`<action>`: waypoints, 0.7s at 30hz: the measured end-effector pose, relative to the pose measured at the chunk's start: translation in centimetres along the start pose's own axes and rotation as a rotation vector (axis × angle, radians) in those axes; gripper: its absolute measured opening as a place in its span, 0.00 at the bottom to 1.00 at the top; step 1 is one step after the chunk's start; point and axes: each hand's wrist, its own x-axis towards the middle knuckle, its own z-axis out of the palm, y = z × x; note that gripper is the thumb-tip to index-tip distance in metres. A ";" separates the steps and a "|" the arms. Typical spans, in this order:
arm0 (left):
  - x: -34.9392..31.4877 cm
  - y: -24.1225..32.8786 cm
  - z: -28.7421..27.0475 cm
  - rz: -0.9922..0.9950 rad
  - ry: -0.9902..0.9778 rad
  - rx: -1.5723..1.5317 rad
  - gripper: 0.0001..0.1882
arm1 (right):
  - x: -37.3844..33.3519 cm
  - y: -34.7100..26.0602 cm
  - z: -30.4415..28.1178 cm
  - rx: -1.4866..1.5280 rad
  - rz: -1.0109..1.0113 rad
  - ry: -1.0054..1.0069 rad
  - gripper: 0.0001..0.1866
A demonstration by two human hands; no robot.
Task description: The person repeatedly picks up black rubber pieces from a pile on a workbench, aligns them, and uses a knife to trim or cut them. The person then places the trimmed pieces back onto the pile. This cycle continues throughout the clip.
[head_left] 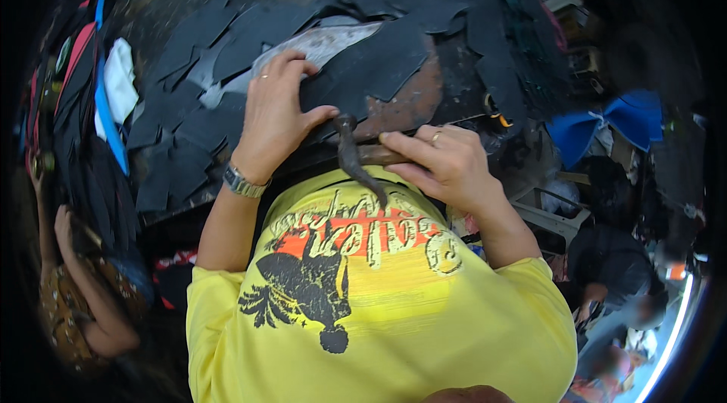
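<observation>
My right hand (450, 161) is closed round the wooden handle of a hammer (350, 152) at the table's near edge. The dark metal head is curved, with one end tapering down in front of my yellow shirt. My left hand (274, 112) lies over the black sheet material, thumb and fingers apart. Its thumb tip is close to the top of the hammer head; whether they touch I cannot tell. Just right of its fingers is a black cut piece (371, 62) with a notched edge. A grey-white patch (333, 41) shows beyond it, and a reddish-brown patch (415, 93) beside it.
Several black cut pieces (189, 32) overlap across the table. At the left hang dark, red and blue strips, with a white cloth (120, 81) and another person's arm (95, 289). Blue sheet pieces (606, 127) are at the right, above a grey frame (556, 214). People sit farther lower right.
</observation>
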 end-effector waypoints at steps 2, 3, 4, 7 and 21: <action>0.6 0.0 -0.1 -0.161 -0.099 -0.253 0.25 | -0.6 0.9 0.7 -0.106 -0.032 0.003 0.18; 0.8 0.0 -0.4 -0.238 -0.145 -0.376 0.23 | -0.8 1.5 1.1 -0.140 -0.046 0.047 0.18; 1.0 -0.1 -0.9 -0.177 -0.066 -0.384 0.22 | -0.7 2.0 1.6 -0.171 -0.060 0.070 0.19; 0.9 0.1 -2.8 -0.056 0.133 -0.376 0.21 | 0.3 3.2 2.8 -0.187 -0.086 0.174 0.20; 1.8 5.5 -4.2 0.545 0.097 -0.028 0.16 | 4.1 0.5 -0.5 -0.172 -0.118 0.364 0.17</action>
